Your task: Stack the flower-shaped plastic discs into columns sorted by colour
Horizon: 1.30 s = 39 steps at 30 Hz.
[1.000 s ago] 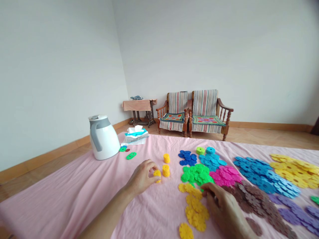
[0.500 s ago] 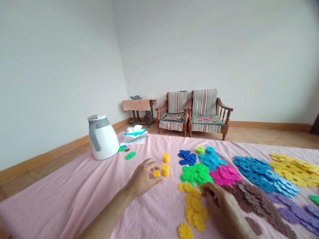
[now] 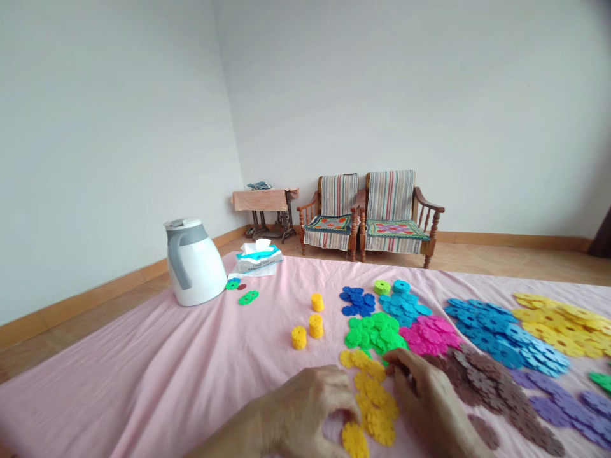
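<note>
My left hand (image 3: 324, 404) is low in the head view, its fingers curved and apart over the near end of a pile of yellow flower-shaped discs (image 3: 375, 401). A single yellow disc (image 3: 355, 441) lies in the gap by its fingertips. On the pile's right edge rests my right hand (image 3: 427, 394), index finger and thumb bent close together; whatever is between the tips is hidden. Beyond my left hand stand three short yellow stacks: a near one (image 3: 298, 338), a middle one (image 3: 316, 326) and a far one (image 3: 317, 302).
Bright green discs (image 3: 375, 332), pink discs (image 3: 432, 335), dark blue discs (image 3: 357, 301) and brown discs (image 3: 501, 388) lie in piles on the pink cloth (image 3: 191, 362). A white jug (image 3: 198, 267) and a tissue box (image 3: 259, 259) stand at the back left.
My left hand has drawn back from the nearest yellow stack toward me and right, to the yellow pile. That stack now shows fully and stands taller. My right hand has barely moved.
</note>
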{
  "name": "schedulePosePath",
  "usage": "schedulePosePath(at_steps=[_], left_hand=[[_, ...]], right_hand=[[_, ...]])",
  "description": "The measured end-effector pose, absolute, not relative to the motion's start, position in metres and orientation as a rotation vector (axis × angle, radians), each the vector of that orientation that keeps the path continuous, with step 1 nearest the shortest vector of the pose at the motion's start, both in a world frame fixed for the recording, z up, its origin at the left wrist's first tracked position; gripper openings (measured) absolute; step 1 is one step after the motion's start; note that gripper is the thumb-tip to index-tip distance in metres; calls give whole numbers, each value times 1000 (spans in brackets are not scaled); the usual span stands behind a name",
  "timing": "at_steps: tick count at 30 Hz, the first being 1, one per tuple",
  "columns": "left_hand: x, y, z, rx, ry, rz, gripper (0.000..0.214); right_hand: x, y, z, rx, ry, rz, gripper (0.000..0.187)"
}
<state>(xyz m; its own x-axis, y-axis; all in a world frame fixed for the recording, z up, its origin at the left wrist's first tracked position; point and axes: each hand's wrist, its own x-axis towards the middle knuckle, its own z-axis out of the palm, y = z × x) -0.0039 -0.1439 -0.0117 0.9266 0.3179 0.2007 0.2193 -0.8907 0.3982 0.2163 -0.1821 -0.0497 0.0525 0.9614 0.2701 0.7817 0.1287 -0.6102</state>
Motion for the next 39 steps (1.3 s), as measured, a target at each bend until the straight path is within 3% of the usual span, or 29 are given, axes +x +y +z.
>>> schedulePosePath(at_steps=[9, 19, 39], left_hand=[[-5, -140, -9, 2614, 463, 379, 27], [-52, -97, 14, 2380, 1178, 970, 19], [-53, -91, -1, 2424, 1276, 853, 21]], right_hand=[[217, -181, -51, -1693, -1753, 354, 30], [219, -182, -51, -1702, -1748, 394, 32], [218, -181, -50, -1710, -1758, 350, 31]])
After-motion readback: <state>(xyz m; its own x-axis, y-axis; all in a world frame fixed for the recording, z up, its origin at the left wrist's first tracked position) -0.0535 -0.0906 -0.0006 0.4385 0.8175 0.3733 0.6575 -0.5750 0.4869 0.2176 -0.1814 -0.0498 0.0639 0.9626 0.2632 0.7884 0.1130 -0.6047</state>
